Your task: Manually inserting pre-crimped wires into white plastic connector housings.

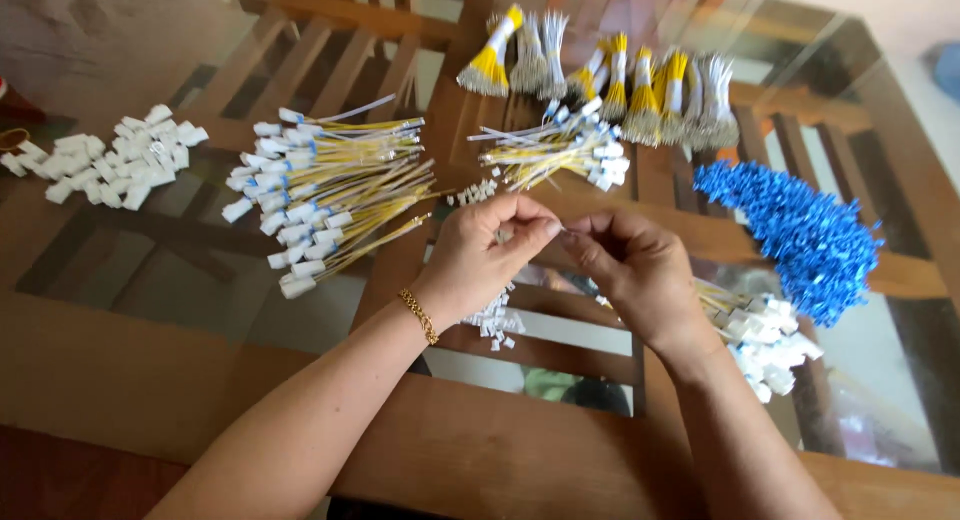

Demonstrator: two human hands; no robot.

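Left hand [478,255] and right hand [632,270] pinch one thin wire [566,230] between fingertips above the glass tabletop [180,290]. A sizeable pile of finished yellow wires with white connectors [320,195] lies left; bundled bare wires [610,80] and loose white connectors [110,165] remain.

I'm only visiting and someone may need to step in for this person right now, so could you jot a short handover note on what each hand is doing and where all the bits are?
Left hand: fingertips pinched on a tiny piece, too small to identify.
Right hand: pinched against the left, same piece.
On the glass-topped wooden table: small white plastic connectors under the hands; loose heap of yellow wires with white end plugs to the left; pile of white plastic housings far left; tied yellow wire bundles at the back; heap of blue pieces on the right.
Done: many wires already carry plugs.
Left: tied bundles look untouched.
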